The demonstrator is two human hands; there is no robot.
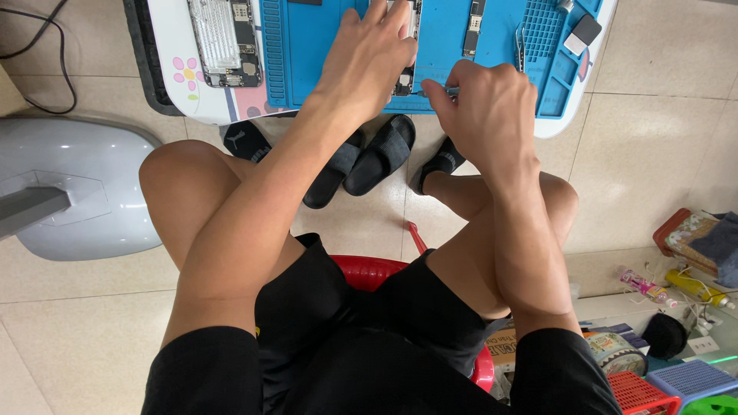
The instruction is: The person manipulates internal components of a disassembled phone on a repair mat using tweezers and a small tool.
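Bare blue mat lies left of the left hand; tweezers and what seems a small dark block crowd the right hand's far side.

Opened phone lies flat on the blue mat, mostly hidden.

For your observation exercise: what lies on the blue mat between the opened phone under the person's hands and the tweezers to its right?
In the head view, between the opened phone and the tweezers, a narrow dark circuit board lies on the blue mat.
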